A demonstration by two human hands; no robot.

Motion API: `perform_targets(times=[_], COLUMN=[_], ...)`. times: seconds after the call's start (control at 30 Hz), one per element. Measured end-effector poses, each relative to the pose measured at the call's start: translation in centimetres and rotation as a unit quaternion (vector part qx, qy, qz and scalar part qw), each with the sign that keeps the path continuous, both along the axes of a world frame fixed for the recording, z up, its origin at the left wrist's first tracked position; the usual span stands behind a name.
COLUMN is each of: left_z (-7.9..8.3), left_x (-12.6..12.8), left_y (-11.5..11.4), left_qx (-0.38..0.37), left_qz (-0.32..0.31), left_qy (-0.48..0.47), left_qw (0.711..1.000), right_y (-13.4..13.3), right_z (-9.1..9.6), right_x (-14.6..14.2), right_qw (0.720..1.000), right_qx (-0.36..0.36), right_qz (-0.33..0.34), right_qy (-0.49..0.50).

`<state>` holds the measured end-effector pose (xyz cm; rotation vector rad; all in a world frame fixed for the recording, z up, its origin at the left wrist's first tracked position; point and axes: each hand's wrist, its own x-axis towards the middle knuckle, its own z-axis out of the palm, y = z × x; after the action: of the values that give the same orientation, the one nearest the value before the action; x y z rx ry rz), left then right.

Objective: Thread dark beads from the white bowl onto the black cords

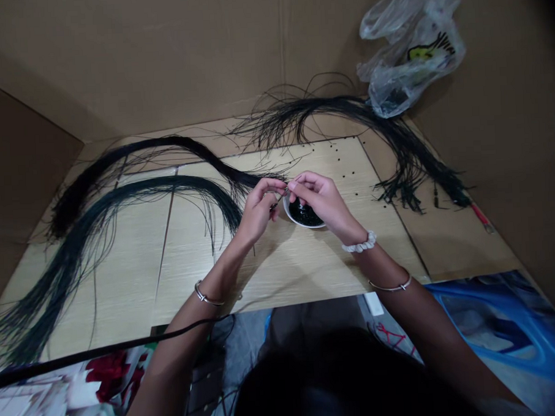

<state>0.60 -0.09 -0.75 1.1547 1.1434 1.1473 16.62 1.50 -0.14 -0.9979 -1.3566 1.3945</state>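
My left hand (258, 209) is closed in a pinch on the end of a thin black cord, just left of a small white bowl (290, 215) of tiny black beads (305, 216). My right hand (321, 200) hovers over that bowl with its fingertips pinched together, meeting the left hand's fingers at the cord's tip. What the right fingers hold is too small to make out. Both wrists wear bangles; the right one also has a white bead bracelet.
Long bundles of black cords (134, 196) sweep across the wooden board (298, 268) at left; another bundle (394, 141) curves at back right. A clear plastic bag (413, 49) leans on the cardboard wall. A black cable (104, 350) crosses the near edge.
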Motion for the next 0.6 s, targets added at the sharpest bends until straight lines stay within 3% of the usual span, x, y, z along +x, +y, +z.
perform_targets(times=[0.6], left_z=[0.63], left_x=[-0.24], left_y=[-0.02], left_qx=[-0.054], left_qz=[-0.057], left_qy=[-0.027], left_qw=[0.997], right_y=[0.68], right_z=[-0.52], right_x=[0.71], right_qw=[1.0], right_qx=[0.003], right_qz=[0.005], right_qy=[-0.014])
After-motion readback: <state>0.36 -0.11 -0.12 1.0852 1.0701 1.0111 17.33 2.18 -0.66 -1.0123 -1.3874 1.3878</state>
